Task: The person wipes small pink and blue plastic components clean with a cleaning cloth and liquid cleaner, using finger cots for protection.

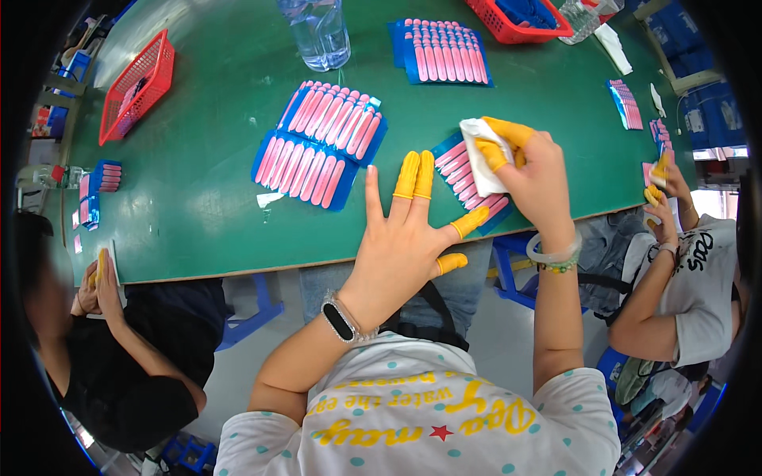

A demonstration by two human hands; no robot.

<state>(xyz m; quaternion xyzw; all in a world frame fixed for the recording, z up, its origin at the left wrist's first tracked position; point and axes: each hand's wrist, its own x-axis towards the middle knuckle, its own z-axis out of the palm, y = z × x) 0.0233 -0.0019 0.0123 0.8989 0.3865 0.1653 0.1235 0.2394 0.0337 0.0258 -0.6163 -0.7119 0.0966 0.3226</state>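
My right hand (533,170) pinches a folded white cloth (482,181) and presses it against a blue sheet with a row of slim pink strips (454,168). Yellow finger cots cover the fingertips that show on it. My left hand (405,238) lies spread at the near side of this sheet, its index finger at the sheet's lower left edge. It wears several yellow cots, and nothing is in it. Left of my hands, two rows of wider, round-ended pink strips lie on blue backing (321,147). The cloth and my right hand hide part of the sheet being pressed.
Farther back on the green table (222,206) lies another stack of pink strips (446,51), near a water-filled clear container (317,36). Red baskets (139,87) stand at left and back right. Co-workers (119,341) sit at both sides. A white scrap (270,198) lies by the left stack.
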